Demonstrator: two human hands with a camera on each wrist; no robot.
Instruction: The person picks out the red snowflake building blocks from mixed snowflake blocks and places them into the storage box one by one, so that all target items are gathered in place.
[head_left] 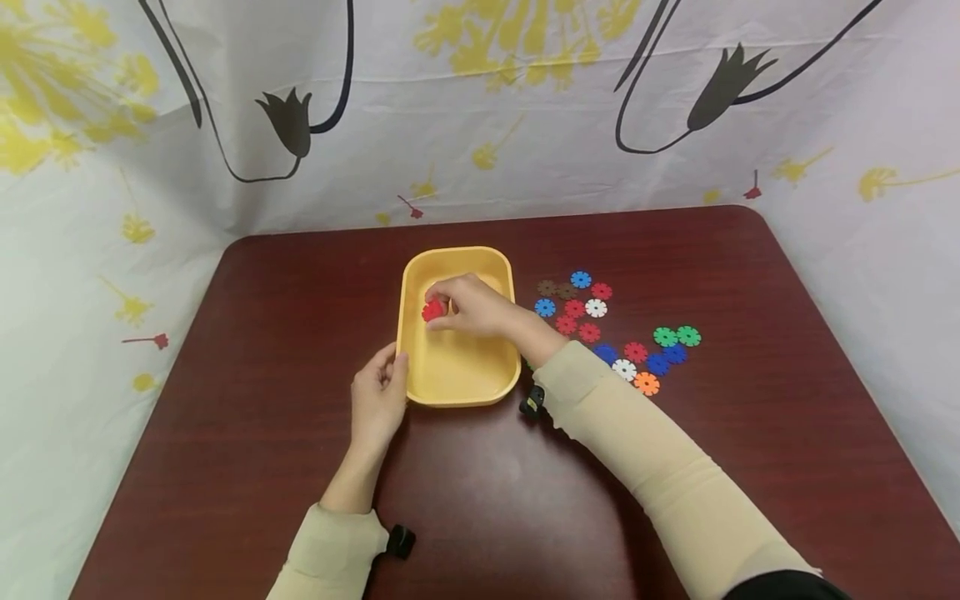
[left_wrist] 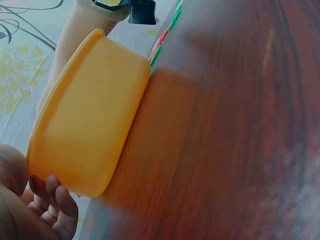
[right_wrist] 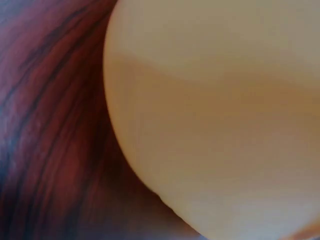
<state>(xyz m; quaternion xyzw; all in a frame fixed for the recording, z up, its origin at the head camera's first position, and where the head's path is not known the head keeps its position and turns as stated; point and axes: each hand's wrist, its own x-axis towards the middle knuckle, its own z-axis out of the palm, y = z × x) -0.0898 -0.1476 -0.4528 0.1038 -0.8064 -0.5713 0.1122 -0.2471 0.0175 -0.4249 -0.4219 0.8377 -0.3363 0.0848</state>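
Note:
A yellow plastic tray (head_left: 459,377) with rounded corners stands on the dark red table. My left hand (head_left: 377,398) grips its left wall near the front corner, and in the left wrist view the thumb and fingers (left_wrist: 65,205) close about the rim. My right hand (head_left: 483,310) reaches over the tray from the right and pinches a red notched disc (head_left: 432,311) between thumb and fingers, inside the tray's outline. Part of that disc is hidden by the fingertips. The right wrist view shows mostly a blurred, pale yellowish curved surface beside the table.
Loose notched discs lie right of the tray: several red ones (head_left: 589,332), green (head_left: 688,336), white (head_left: 596,308), brown (head_left: 547,288), blue (head_left: 581,279) and orange (head_left: 647,383). My right sleeve (head_left: 637,450) passes close to them. A patterned cloth (head_left: 465,167) hangs behind the table (head_left: 300,333).

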